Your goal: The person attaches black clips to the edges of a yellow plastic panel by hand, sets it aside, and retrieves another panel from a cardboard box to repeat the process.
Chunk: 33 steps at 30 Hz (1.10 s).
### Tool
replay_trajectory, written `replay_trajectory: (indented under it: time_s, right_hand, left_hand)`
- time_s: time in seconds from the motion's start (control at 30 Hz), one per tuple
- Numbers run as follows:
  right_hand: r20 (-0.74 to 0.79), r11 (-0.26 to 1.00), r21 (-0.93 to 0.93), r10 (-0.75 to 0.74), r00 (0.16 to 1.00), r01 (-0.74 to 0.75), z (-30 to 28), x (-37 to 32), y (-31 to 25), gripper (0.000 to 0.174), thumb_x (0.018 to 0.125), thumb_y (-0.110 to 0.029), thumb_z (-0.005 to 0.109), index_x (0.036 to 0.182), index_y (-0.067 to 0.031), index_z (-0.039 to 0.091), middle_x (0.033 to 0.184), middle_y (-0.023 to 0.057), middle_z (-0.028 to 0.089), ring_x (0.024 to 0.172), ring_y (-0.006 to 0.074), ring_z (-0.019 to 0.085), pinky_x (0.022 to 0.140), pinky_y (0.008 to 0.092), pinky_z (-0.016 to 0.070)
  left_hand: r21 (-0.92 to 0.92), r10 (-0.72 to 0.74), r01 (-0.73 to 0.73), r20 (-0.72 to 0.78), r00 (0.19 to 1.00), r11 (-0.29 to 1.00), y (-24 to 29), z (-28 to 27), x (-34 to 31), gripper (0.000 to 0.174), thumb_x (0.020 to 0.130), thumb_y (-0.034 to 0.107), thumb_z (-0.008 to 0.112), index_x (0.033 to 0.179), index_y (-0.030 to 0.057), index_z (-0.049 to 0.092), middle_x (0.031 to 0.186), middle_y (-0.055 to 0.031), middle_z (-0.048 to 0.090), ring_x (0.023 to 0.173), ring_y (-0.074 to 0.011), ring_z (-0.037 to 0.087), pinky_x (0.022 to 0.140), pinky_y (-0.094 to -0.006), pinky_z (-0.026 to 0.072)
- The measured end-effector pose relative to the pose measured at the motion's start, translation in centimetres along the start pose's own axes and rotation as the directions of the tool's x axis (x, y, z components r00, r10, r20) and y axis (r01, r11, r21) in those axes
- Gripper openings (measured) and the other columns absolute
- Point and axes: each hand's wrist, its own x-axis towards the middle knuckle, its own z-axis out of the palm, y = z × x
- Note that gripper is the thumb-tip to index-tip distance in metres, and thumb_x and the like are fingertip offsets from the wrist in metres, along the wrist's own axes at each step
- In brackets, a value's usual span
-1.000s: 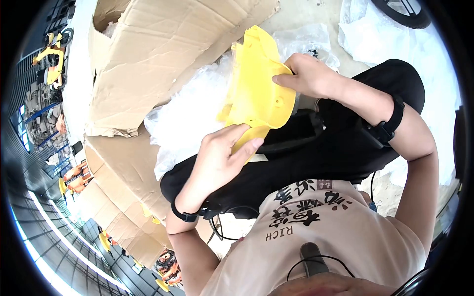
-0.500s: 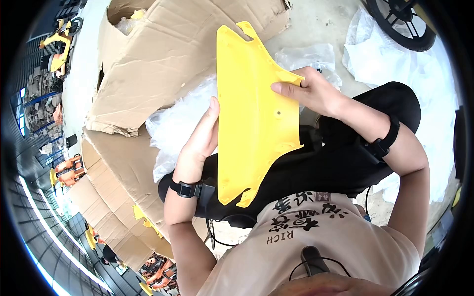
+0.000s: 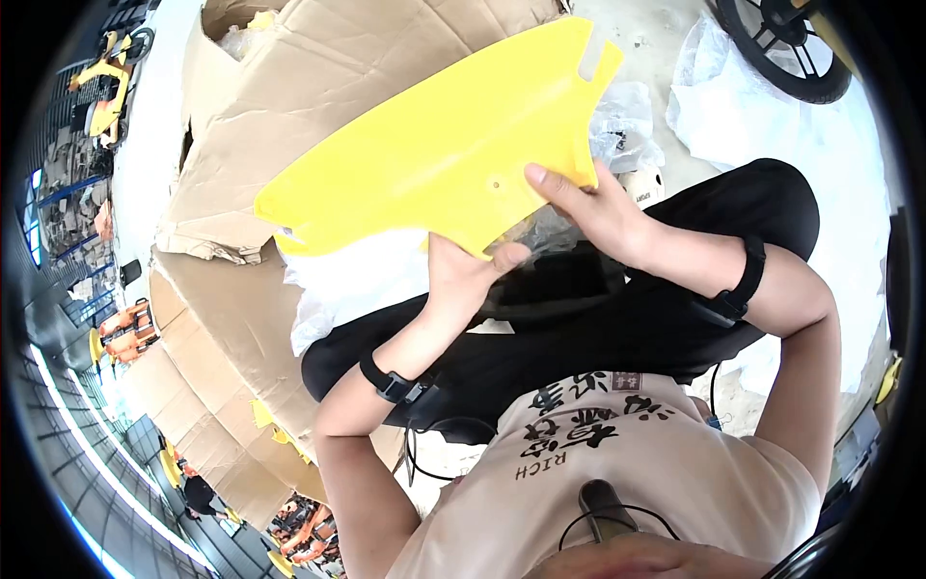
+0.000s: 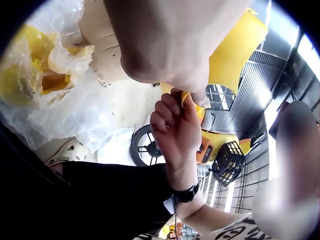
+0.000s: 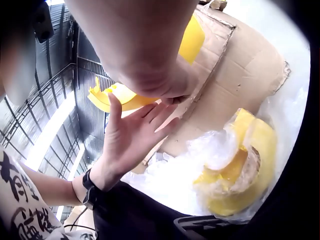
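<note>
A curved yellow plastic panel (image 3: 434,135), with slotted ends and a small hole near one edge, is held up slantwise over the lap. My right hand (image 3: 608,212) pinches its near edge, thumb on the upper face. In the left wrist view the right hand's (image 4: 174,125) fingers are curled at that edge. At the panel's lower edge is my left hand (image 3: 463,275), its fingers partly hidden under the panel. The right wrist view shows that left hand (image 5: 132,140) with palm spread and fingers nearly straight beneath the panel (image 5: 125,100).
Large cardboard sheets (image 3: 318,106) lie at the left and far side. Clear plastic wrap (image 3: 357,289) is by the knee. Another yellow part (image 5: 265,150) sits in a plastic bag. A black-tyred wheel (image 3: 786,53) stands at the far right, and a light clog (image 4: 70,151) is on a foot.
The panel has been turned from edge-on to face-up, then swung from upright to slanting up to the right. My left hand has gone from its left edge to its lower edge.
</note>
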Motion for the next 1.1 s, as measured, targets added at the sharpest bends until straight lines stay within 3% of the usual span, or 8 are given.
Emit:
replay_trajectory:
  time_s: [0.03,0.27,0.33,0.43,0.53,0.63,0.73,1.1]
  right_hand:
    - [0.075,0.997,0.002,-0.073,0.995,0.073,0.4,0.0,0.6,0.044,0.103,-0.035,0.052,0.121,0.0053,0.057,0.105,0.0091,0.065,0.1,0.0145,0.057,0.09,0.0321,0.0472]
    - [0.229,0.998,-0.06,-0.018,0.973,0.032,2.0,-2.0,0.3,0.037,0.098,-0.027,0.061,0.12,0.0019,0.057,0.104,0.0099,0.064,0.095,0.0169,0.058,0.087,0.0327,0.0479]
    - [0.51,0.855,-0.51,0.389,0.767,-0.095,1.3,-1.7,-2.5,0.03,0.094,-0.017,0.059,0.118,-0.0013,0.056,0.099,0.011,0.06,0.091,0.0196,0.057,0.081,0.0321,0.0466]
    - [0.721,0.936,-0.327,0.337,0.605,-0.132,0.8,-2.7,-1.9,0.027,0.1,-0.015,0.049,0.122,-0.0009,0.056,0.086,0.0013,0.047,0.08,0.0107,0.045,0.076,0.0281,0.0406]
    - [0.822,0.965,-0.155,0.245,0.514,-0.213,-0.2,-2.4,-3.3,0.037,0.105,-0.02,0.047,0.137,-0.0035,0.052,0.091,0.0048,0.057,0.077,0.0121,0.051,0.069,0.0265,0.0442]
    - [0.669,0.93,0.123,0.179,0.721,-0.345,-1.3,-1.8,-4.5,0.036,0.107,-0.019,0.044,0.138,-0.0033,0.052,0.088,0.0041,0.059,0.056,0.0051,0.036,0.048,0.0201,0.0297]
    - [0.445,0.946,0.245,0.083,0.892,-0.211,-1.8,-0.7,-4.8,0.035,0.107,-0.022,0.042,0.134,-0.0014,0.054,0.087,0.005,0.063,0.053,0.0026,0.031,0.045,0.0191,0.0261]
    - [0.297,0.861,0.399,0.203,0.933,-0.314,-2.9,0.7,-3.4,0.035,0.108,-0.026,0.039,0.124,0.0007,0.053,0.081,0.0013,0.056,0.052,0.0007,0.029,0.047,0.0164,0.025]
  left_hand:
    - [-0.182,-0.147,0.13,-0.086,0.985,0.975,1.3,0.6,-0.5,0.07,0.081,0.035,0.083,0.132,0.0008,0.048,0.124,-0.0088,0.058,0.114,-0.0194,0.058,0.098,-0.0353,0.0475]
    - [-0.233,-0.022,-0.014,-0.153,0.988,0.972,1.9,-0.8,0.0,0.061,0.087,0.026,0.073,0.135,0.0002,0.045,0.127,-0.0104,0.055,0.115,-0.0204,0.057,0.098,-0.0344,0.0466]
    - [-0.266,0.024,-0.092,-0.251,0.968,0.959,2.7,-1.6,0.5,0.077,0.086,0.027,0.069,0.148,0.0007,0.031,0.139,-0.0143,0.046,0.126,-0.0234,0.049,0.103,-0.0366,0.0435]
    - [-0.223,-0.054,-0.001,-0.242,0.969,0.975,4.6,-2.6,0.8,0.094,0.085,0.033,0.064,0.156,0.0023,0.012,0.149,-0.0172,0.035,0.136,-0.0268,0.04,0.109,-0.0403,0.0375]
    - [-0.125,-0.064,0.041,-0.183,0.981,0.991,4.3,-3.9,0.9,0.098,0.08,0.035,0.061,0.157,0.0036,0.012,0.149,-0.0178,0.036,0.135,-0.0285,0.042,0.111,-0.0412,0.0357]
    - [-0.107,-0.173,0.158,-0.153,0.973,0.982,3.4,-3.8,0.1,0.096,0.075,0.033,0.061,0.156,0.0024,0.018,0.141,-0.017,0.042,0.131,-0.0277,0.046,0.109,-0.0392,0.0384]
    - [-0.229,-0.267,0.228,-0.155,0.951,0.946,2.8,-3.2,0.5,0.091,0.077,0.033,0.06,0.154,0.0018,0.023,0.131,-0.0149,0.047,0.126,-0.0266,0.049,0.107,-0.0384,0.041]
    - [-0.239,-0.333,0.302,-0.101,0.938,0.923,1.3,-2.9,0.1,0.088,0.077,0.034,0.061,0.153,0.0029,0.028,0.132,-0.0159,0.048,0.125,-0.0257,0.05,0.106,-0.0376,0.0397]
